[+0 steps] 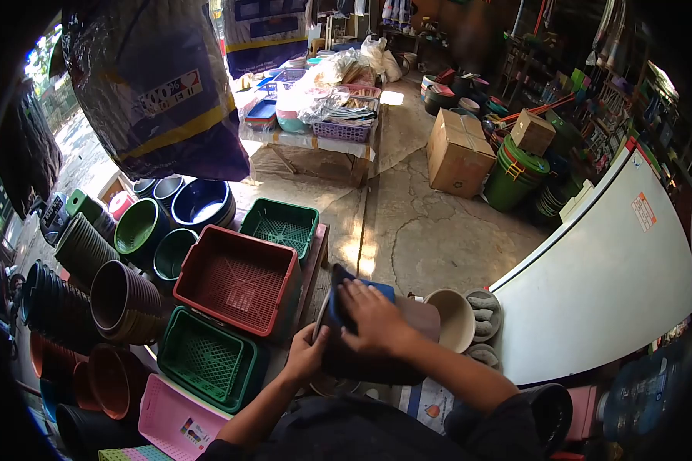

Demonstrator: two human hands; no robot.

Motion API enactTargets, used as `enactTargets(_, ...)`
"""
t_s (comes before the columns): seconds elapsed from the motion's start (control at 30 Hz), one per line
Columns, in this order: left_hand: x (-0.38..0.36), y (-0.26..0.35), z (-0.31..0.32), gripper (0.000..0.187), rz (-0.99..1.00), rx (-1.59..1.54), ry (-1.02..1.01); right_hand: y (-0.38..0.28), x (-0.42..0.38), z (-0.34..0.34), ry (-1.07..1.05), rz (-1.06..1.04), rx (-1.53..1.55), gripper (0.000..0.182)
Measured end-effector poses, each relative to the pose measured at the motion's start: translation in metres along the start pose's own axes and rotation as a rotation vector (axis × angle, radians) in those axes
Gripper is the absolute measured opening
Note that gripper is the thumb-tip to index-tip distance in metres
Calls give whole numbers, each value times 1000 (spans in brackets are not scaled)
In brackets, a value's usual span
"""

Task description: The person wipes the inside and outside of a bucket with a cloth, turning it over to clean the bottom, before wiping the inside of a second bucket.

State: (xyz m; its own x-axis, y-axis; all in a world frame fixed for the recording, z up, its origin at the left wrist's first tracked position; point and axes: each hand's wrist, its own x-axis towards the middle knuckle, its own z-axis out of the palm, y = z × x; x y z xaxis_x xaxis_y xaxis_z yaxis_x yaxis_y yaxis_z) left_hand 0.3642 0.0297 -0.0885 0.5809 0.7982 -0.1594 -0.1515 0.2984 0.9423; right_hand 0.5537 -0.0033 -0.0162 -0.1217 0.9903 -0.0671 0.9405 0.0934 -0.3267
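My left hand is closed on the near-left rim of a dark brown pot, which is tilted on its side in front of my body. A blue cloth lies against the pot's upper side. My right hand presses flat on that cloth, its fingers stretched over it. A beige pot stands just right of the dark one. The inside of the dark pot is hidden from this view.
Red and green baskets sit at the left beside stacked pots. A white panel leans at the right. Plastic-wrapped goods hang upper left. Further off are a cardboard box and a laden table.
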Motion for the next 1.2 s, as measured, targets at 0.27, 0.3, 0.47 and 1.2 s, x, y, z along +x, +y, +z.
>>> enactTargets(0.27,21,19,4,54,-162,-756,55,-41,-26,44,322,-277,-371,89)
enactTargets(0.3,23,18,1,54,-165,-755,57,-39,-29,47,320,-275,-369,89)
enactTargets(0.47,34,9,-17,62,-262,-838,151,-22,-53,67,249,-330,-194,85)
enactTargets(1.2,12,-20,-64,58,-383,-521,50,101,-43,15,105,315,1463,51)
